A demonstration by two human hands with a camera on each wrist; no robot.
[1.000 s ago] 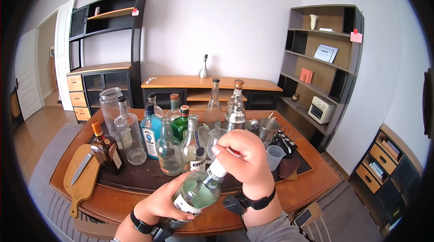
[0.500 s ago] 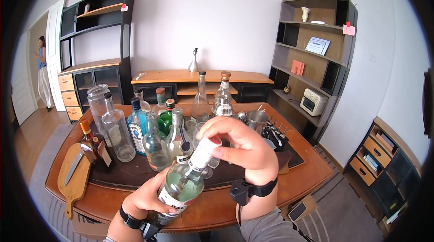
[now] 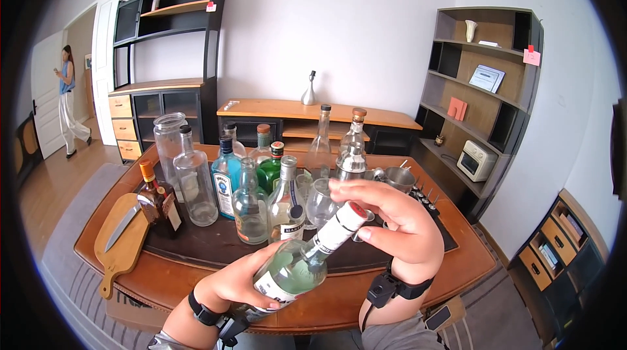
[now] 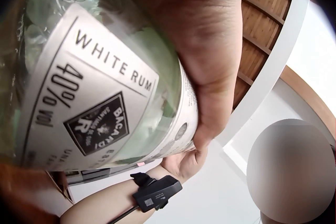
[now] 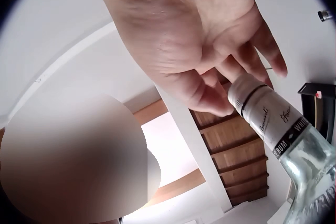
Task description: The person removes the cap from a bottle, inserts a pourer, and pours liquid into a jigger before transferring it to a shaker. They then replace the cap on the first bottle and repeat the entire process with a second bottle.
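A clear rum bottle point(image 3: 297, 270) with a white neck and red-topped cap point(image 3: 357, 209) leans to the upper right in front of the table. The left hand point(image 3: 243, 279) grips its body; in the left wrist view the hand point(image 4: 197, 40) wraps the glass beside the white label point(image 4: 94, 92). Around the cap the right hand point(image 3: 403, 222) is held with fingers apart, thumb close to the neck. Seen from the right wrist, the capped neck point(image 5: 268, 116) stands just off the fingertips of the right hand point(image 5: 194, 35), which hold nothing.
Several bottles, among them a blue one point(image 3: 225, 177) and a brown one point(image 3: 159, 200), stand behind the hands with a glass point(image 3: 320, 203). A knife point(image 3: 122, 227) lies on a wooden board point(image 3: 112, 260) at the left. A person point(image 3: 66, 98) is by the far doorway.
The right hand's fingers have come off the cap and spread. The bottle shifts left, then back right in the head view, as the view itself moves. A person has appeared at the doorway.
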